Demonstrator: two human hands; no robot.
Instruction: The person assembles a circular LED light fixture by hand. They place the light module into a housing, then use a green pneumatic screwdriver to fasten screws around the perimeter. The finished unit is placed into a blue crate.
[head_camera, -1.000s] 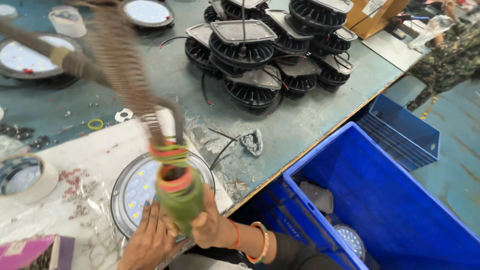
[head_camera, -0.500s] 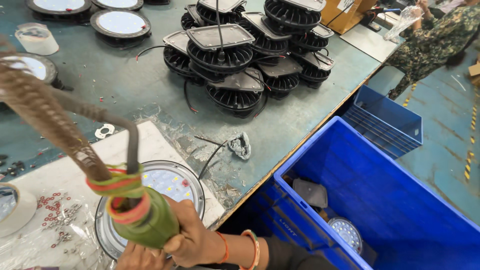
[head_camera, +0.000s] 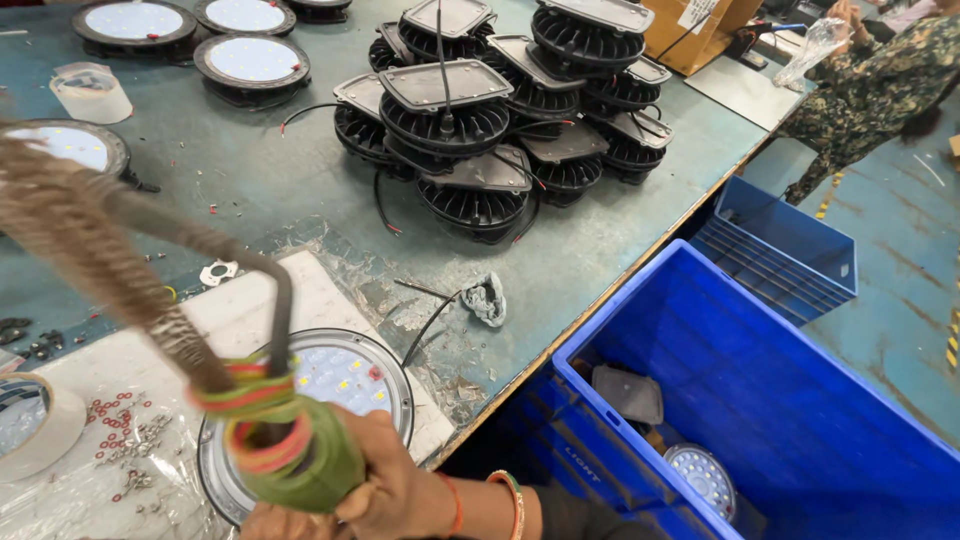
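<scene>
Worn teal bench (head_camera: 250, 200) fills most of the view, its front edge running diagonally from lower centre up to the right. Beyond that edge a big blue crate (head_camera: 800, 440) stands close against it, a smaller blue bin (head_camera: 790, 250) behind. Right hand (head_camera: 400, 490) has its fingers clamped round the green powered screwdriver (head_camera: 300, 465), banded in red and yellow, with a coiled cable (head_camera: 90, 250) rising to the upper left. The tool is held just above a round LED light fixture (head_camera: 350, 375) on a white mat near the front edge. Left hand (head_camera: 275, 522) is mostly hidden under the tool; its grip cannot be made out. Stacked black heat sinks (head_camera: 480, 120) crowd the far middle, leaving bare bench between them and the mat.
</scene>
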